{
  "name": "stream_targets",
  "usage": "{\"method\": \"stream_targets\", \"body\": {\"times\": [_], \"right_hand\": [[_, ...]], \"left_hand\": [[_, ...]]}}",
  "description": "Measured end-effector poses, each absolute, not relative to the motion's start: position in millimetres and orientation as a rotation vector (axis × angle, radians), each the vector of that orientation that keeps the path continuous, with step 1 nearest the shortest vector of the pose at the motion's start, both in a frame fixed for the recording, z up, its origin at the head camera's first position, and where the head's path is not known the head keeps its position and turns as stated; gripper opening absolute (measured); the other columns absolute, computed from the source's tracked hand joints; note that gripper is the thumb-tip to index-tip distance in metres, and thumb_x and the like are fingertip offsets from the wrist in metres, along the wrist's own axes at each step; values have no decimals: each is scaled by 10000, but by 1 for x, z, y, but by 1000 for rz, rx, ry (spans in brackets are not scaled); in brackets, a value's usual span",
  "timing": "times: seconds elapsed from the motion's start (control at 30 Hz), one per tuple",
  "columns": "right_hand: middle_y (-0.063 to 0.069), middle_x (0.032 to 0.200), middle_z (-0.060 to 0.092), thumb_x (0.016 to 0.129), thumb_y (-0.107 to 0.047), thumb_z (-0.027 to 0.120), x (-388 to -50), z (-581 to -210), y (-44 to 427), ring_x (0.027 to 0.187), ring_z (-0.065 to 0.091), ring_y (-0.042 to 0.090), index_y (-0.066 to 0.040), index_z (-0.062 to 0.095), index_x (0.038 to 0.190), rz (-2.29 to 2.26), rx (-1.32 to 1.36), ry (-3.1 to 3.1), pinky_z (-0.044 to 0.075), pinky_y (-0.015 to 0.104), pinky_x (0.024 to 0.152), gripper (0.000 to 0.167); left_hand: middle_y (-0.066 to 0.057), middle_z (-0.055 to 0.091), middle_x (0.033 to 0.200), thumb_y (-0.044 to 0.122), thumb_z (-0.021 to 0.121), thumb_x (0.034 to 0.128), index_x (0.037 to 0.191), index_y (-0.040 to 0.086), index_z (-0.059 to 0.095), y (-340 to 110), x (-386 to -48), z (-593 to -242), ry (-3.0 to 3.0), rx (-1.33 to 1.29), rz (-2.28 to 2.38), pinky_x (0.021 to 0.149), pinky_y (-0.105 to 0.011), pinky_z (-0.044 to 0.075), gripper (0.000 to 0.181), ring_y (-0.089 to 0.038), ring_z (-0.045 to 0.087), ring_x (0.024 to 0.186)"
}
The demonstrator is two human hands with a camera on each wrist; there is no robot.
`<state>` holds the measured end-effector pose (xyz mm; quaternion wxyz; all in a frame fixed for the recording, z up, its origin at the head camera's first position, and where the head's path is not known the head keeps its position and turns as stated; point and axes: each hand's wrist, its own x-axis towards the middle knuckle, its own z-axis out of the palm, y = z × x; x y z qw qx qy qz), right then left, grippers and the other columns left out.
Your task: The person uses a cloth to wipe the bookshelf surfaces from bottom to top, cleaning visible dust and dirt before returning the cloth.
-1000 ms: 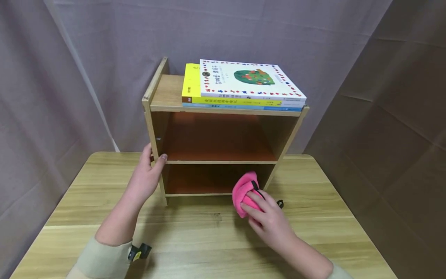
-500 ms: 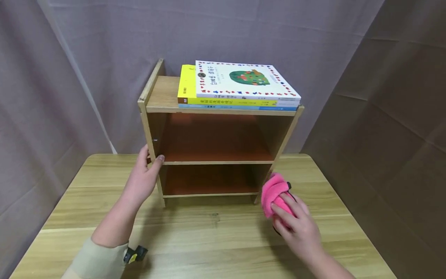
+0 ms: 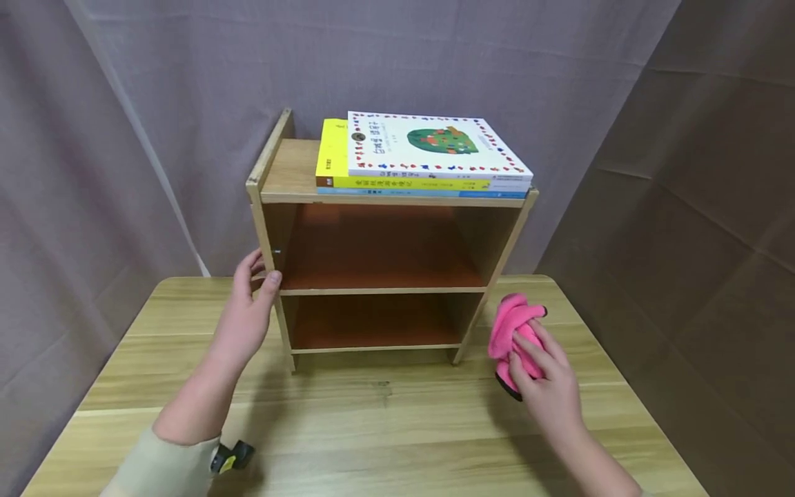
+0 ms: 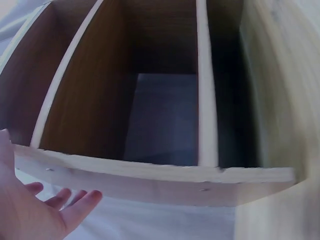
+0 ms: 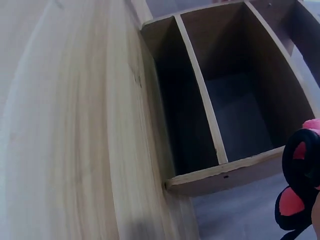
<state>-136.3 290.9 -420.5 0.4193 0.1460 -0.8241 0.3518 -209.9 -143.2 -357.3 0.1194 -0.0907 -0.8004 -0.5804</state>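
Observation:
A wooden shelf unit (image 3: 381,291) stands on the table with its open front facing me. My left hand (image 3: 242,321) is at its left side panel, thumb at the front edge and fingers outside; in the left wrist view, the fingers of my left hand (image 4: 37,207) are loosely bent beside the panel, not wrapped tightly round it. To the right of the unit, apart from it, my right hand (image 3: 549,386) grips a bunched pink cloth (image 3: 514,328) with black trim. Part of the cloth (image 5: 292,202) shows at the right wrist view's edge.
Several books (image 3: 435,148) lie stacked on the unit's top board. The wooden table (image 3: 385,435) extends in front and to both sides. Grey curtains (image 3: 397,55) hang behind and at the sides.
My right hand has carried the pink cloth rightward, from in front of the lower right part of the unit to beside it. My left hand has shifted slightly left, its fingers looser.

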Motion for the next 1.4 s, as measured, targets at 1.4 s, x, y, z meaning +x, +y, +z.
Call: {"method": "stream_targets", "body": {"times": [1.4], "right_hand": [[115,1426,511,867,83,584,-182,-414,262,1266,477,259,-160,458,1486,1212,112,-2166,394,418,1039,678]], "left_hand": [[-20,477,1386,346,391,1056,1384,172,537,-137,-238,-238,-2074,-400,-1627,992,-304,331,399,-148,431,1185]]}}
